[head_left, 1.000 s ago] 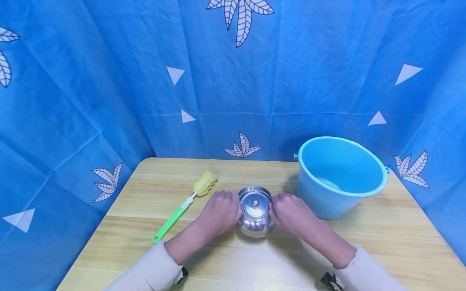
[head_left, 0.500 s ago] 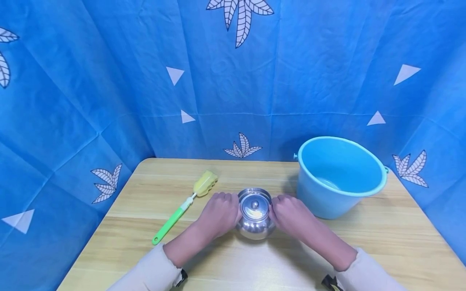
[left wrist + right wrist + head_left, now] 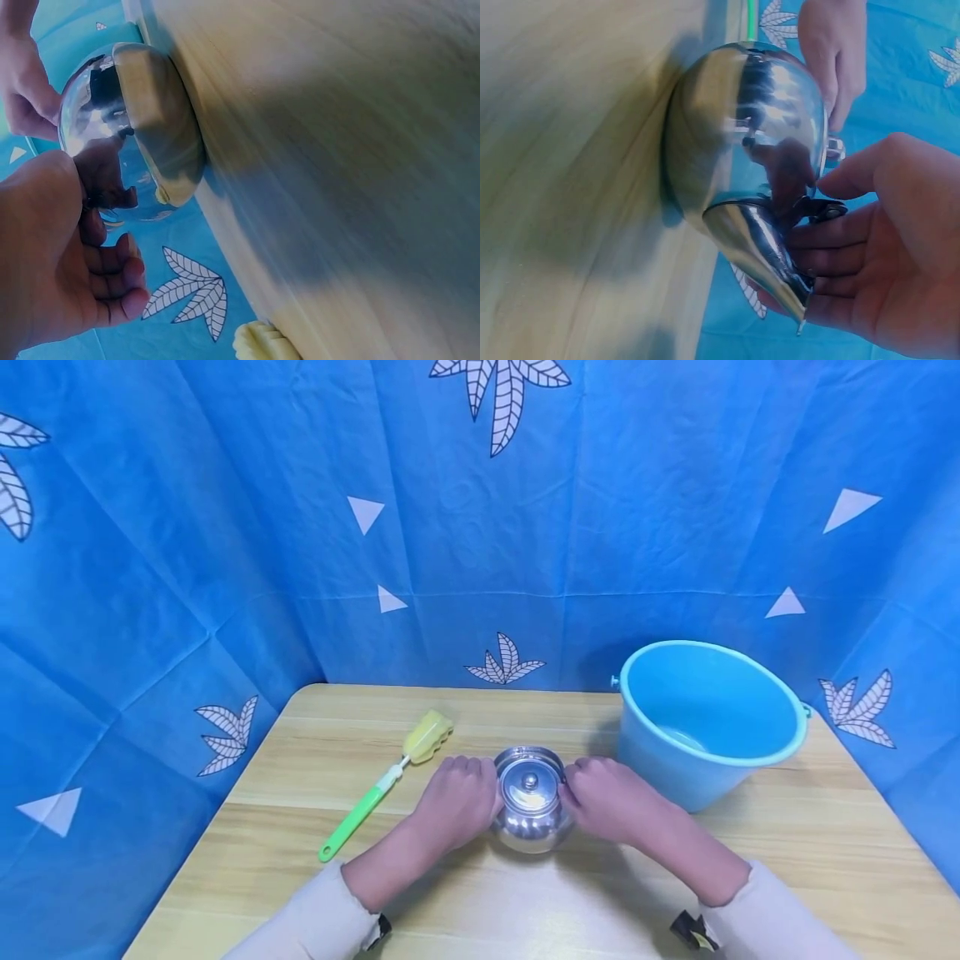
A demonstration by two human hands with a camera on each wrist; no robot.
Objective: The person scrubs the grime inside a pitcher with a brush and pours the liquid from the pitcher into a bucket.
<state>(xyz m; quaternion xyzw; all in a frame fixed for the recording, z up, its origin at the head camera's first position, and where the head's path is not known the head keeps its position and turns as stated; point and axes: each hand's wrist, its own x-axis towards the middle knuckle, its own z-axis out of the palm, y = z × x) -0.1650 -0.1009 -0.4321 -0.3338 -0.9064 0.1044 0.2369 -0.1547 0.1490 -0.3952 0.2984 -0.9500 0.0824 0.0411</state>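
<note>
A shiny steel teapot [image 3: 531, 822] with a knobbed lid [image 3: 529, 782] stands on the table between both hands. My left hand [image 3: 459, 797] holds its left side near the rim, fingers curled. On the opposite side, my right hand [image 3: 611, 797] grips near the top, just by the spout. The right wrist view shows the spout [image 3: 757, 255] and a small dark bracket [image 3: 821, 208] at the thumb and fingers. In the left wrist view, the left thumb lies against the teapot [image 3: 161, 127]. Exactly which part the fingers curl round is partly hidden.
A light-blue bucket [image 3: 675, 777] stands at the back right, close to the right hand. To the left lies a sponge brush [image 3: 367, 806] with a green handle and yellow head. Blue patterned cloth [image 3: 480, 543] rises behind the wooden table [image 3: 270, 835].
The head view has shifted slightly, so everything sits a little further right in it. Both hands stay on the teapot, which has not visibly moved on the table.
</note>
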